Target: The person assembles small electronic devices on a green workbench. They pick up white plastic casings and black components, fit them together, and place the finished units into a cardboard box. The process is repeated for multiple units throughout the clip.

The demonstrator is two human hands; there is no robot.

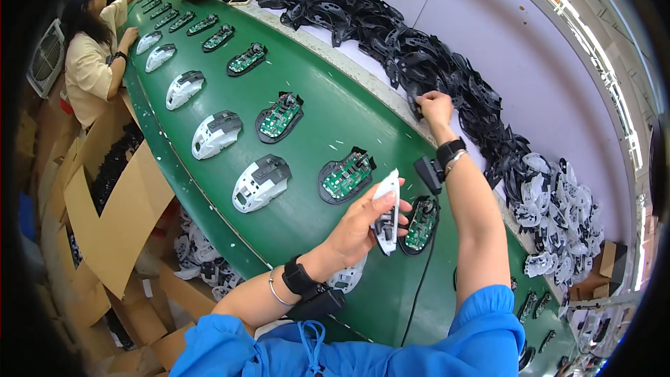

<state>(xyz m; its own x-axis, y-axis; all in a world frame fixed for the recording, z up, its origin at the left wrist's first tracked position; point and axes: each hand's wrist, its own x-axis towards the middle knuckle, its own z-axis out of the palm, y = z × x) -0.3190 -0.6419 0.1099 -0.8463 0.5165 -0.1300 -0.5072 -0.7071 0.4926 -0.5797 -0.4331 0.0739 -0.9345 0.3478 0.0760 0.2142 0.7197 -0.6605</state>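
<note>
My left hand grips a white mouse shell on edge, thumb on its near face and fingers behind it. Dark parts show on the shell's inner side. Stretched far forward, my right hand pinches a black plastic part at the near edge of a long heap of black plastic parts. Below the held shell lies a mouse base with a green circuit board. A similar mouse base lies to its left. Another white shell is partly hidden under my left forearm.
White and grey mouse shells and circuit-board bases run in rows along the green table. Clear-white plastic parts are heaped at right. Cardboard boxes stand left. A co-worker sits at far left. A cable crosses the table.
</note>
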